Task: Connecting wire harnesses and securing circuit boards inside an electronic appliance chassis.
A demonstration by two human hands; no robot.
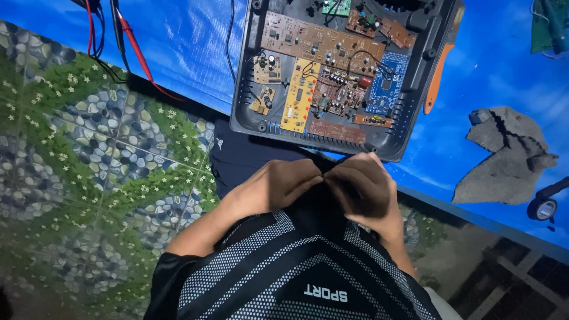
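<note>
The head view looks straight down at a person seated on the floor, both hands drawn together close to the body. The left hand [278, 185] and the right hand [364, 188] meet fingertip to fingertip over the dark front of a striped shirt [284, 266], fingers curled inward; both seem to pinch the shirt's dark fabric or something small between them, but what is pinched cannot be told, since the spot where the fingers meet is dark and hidden. Neither hand is spread open; both are closed into a narrow pinch. Just beyond the hands, nearly touching the knuckles of the right one, lies an open dark grey casing [255, 121] on a blue tarp [486, 65]. Inside the casing sit several circuit boards: a long brown board [296, 37] along the top, a yellow board [299, 98] lower down, and a blue board [388, 83] to the right, with thin black wires looping over them. An orange-handled tool [437, 80] lies just beside the casing's right wall. Farther right on the tarp rests a grey rag [504, 157], and near it a roll of tape [542, 208]. At upper left, red and black probe leads [133, 50] trail across the tarp onto a floor mat [89, 160] printed with pebbles and leaves.
</note>
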